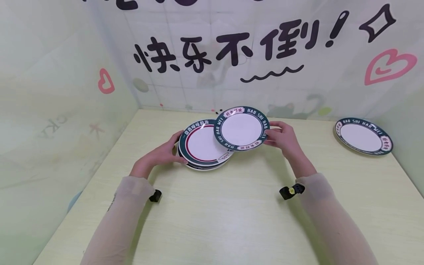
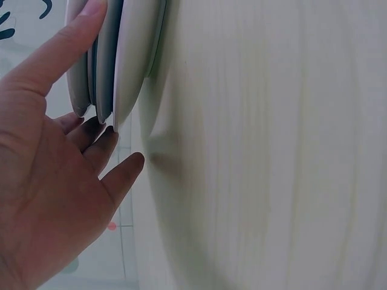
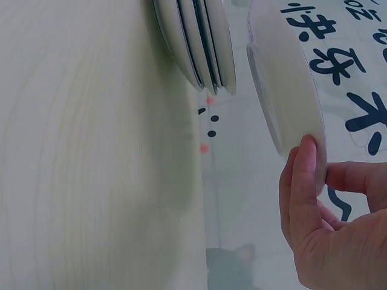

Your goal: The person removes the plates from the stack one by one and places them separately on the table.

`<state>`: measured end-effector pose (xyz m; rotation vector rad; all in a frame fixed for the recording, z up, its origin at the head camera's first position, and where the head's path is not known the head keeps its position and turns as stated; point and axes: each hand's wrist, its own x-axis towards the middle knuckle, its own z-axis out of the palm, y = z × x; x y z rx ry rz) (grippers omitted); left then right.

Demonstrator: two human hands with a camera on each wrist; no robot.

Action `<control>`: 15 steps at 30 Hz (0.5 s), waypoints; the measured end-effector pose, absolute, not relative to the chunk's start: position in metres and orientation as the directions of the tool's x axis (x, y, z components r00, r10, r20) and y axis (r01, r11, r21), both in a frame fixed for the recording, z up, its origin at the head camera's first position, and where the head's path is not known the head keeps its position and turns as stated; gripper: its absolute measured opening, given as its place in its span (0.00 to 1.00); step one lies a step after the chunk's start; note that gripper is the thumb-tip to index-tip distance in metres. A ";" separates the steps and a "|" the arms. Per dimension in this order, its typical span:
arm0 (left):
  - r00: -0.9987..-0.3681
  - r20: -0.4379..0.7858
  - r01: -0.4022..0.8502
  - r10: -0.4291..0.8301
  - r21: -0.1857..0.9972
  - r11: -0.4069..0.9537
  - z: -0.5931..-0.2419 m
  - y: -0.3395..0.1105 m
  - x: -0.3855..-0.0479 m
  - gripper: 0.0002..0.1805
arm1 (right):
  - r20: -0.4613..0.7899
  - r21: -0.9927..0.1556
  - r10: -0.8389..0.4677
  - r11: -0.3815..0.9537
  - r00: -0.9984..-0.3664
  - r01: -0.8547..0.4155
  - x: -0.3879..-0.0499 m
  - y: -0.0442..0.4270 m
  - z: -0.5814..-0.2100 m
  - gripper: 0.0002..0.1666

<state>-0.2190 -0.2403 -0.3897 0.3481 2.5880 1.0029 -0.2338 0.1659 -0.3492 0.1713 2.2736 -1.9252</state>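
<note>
Sleeves (image 1: 334, 221) are fronting the plate stack (image 1: 200, 144); left hand (image 1: 162, 152) is gripping its edge, right hand (image 1: 284, 138) pinching a lettered, green-bordered plate (image 1: 241, 129) above, likely brittle, best rim-held.

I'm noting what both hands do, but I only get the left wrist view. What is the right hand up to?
Observer: The right hand holds a plate by its rim.
Operator: Is that one touching anything else?
Observer: A gap shows in the right wrist view between it and the stacked plates.
Operator: Any others outside my picture?
Observer: Yes, a lone plate lies on the table, over to the person's right.
</note>
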 end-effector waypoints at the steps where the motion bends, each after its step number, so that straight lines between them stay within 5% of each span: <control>1: -0.911 -0.225 0.103 0.344 0.685 0.721 -0.390 -0.240 -0.219 0.67 | -0.189 -0.969 -0.010 0.161 -0.982 0.185 -0.234 0.169 -0.349 0.30; 15: -0.911 -0.223 0.103 0.346 0.690 0.717 -0.388 -0.240 -0.218 0.68 | -0.196 -0.970 0.057 0.137 -0.979 0.202 -0.232 0.202 -0.348 0.31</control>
